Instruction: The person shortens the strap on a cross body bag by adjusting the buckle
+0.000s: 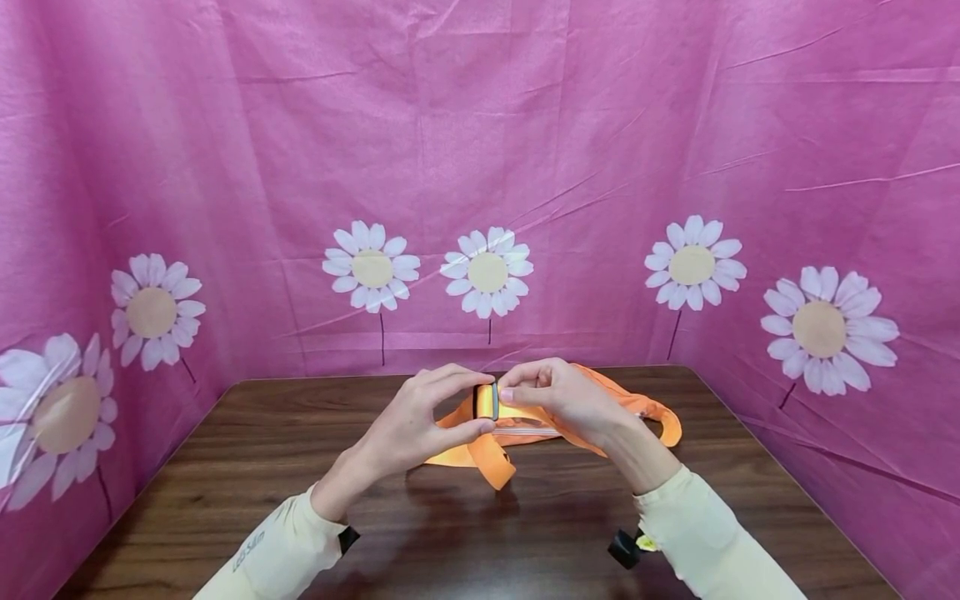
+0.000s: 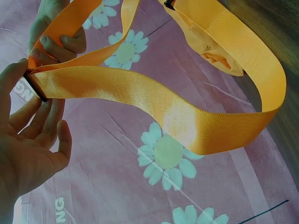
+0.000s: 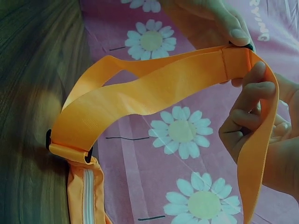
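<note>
My left hand point(image 1: 408, 421) pinches a black slider buckle point(image 1: 496, 403) between thumb and fingers, above the table. An orange webbing strap point(image 2: 112, 86) threads through this buckle and curves away in a wide loop. Just right of the buckle, my right hand point(image 1: 573, 402) pinches the strap between thumb and curled fingers, as the right wrist view also shows. The strap leads to an orange fabric bag point(image 1: 630, 393) with a pale zipper point(image 3: 88, 196), lying partly behind the right hand. A second black buckle point(image 3: 88, 155) joins strap and bag.
A dark wood-grain table point(image 1: 300, 433) lies under the hands. Pink cloth point(image 1: 480, 150) printed with white daisies encloses its back and sides. A black wrist device point(image 1: 624, 548) sticks out by the right sleeve point(image 1: 693, 525).
</note>
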The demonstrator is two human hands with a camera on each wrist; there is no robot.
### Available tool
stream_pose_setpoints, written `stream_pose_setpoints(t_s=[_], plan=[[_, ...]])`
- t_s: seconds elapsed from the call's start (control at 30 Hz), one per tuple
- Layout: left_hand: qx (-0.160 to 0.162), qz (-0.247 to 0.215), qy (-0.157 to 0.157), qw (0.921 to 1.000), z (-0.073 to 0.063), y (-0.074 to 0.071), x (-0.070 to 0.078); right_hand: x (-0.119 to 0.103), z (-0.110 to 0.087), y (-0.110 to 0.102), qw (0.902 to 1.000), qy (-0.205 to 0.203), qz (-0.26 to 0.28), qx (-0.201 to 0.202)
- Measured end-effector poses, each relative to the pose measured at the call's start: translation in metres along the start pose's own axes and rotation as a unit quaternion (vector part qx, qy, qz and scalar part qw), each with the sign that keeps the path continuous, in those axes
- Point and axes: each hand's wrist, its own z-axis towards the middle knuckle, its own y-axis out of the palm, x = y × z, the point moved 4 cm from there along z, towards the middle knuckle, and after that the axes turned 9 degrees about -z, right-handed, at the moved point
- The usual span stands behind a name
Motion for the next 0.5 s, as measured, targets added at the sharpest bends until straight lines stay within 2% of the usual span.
stream_pose_setpoints(t_s=[0.27, 0.5], plan=[[-0.004, -0.005, -0.013, 0.9999, 0.0, -0.004, 0.0, 0.001, -0.004, -0.013, 0.995, 0.009, -0.098, -0.019], [-0.007, -0.008, -0.016, 0.9998, 0.0, -0.004, -0.001, 0.0, -0.006, -0.017, 0.9939, 0.015, -0.107, -0.022]])
